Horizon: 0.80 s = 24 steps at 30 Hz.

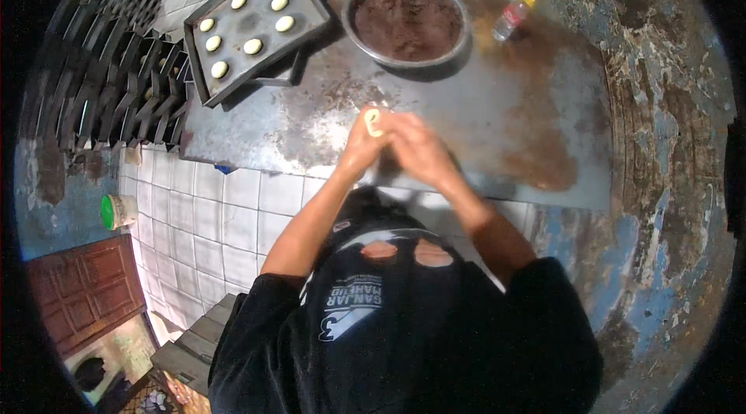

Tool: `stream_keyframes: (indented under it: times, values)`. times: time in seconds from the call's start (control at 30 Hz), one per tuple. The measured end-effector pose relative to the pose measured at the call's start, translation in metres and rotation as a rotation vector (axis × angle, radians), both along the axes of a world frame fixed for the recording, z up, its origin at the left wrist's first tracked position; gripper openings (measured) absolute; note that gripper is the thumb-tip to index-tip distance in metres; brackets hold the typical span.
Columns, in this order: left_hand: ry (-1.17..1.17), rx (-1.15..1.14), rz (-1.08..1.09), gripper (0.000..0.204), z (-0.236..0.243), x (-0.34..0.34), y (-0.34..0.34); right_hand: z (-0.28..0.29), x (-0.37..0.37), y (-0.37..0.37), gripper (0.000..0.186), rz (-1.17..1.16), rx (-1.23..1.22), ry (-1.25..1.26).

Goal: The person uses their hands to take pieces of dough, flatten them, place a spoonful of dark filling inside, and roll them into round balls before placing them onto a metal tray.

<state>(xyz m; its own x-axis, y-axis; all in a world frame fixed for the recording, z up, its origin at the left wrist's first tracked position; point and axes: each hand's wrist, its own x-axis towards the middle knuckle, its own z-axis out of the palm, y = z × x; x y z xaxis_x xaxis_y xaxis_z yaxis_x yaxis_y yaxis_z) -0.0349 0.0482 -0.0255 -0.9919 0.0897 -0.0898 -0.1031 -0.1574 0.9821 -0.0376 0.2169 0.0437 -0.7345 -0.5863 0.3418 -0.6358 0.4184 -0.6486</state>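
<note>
Over scuffed metal table [497, 95], left hand [362, 142] gripping pale dough [377, 132], right hand [417, 147] blurred, grip unclear

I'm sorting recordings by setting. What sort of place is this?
Probably a small bakery workroom: a dark tray of pale dough pieces, a wide metal bowl of brown mix, and stacked trays at left.

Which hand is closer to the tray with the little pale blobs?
Left. The left hand is right of the tray and lower in the picture; the right hand is farther right, beside the left.
</note>
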Motion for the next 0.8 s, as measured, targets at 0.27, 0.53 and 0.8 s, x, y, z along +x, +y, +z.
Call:
stream_keyframes:
  times: [0.27, 0.53, 0.8]
  values:
    - [0.055, -0.197, 0.126, 0.042, 0.059, 0.039, 0.022, 0.002, 0.046, -0.006, 0.04, -0.48, -0.302, -0.348]
    - [0.157, -0.639, -0.214, 0.057, 0.081, 0.048, -0.056, 0.028, 0.001, -0.031, 0.022, -0.067, -0.358, -0.797]
    - [-0.383, 0.312, 0.227, 0.062, 0.07, 0.003, -0.158, 0.02, -0.03, -0.18, 0.038, -0.056, -0.322, 0.067]
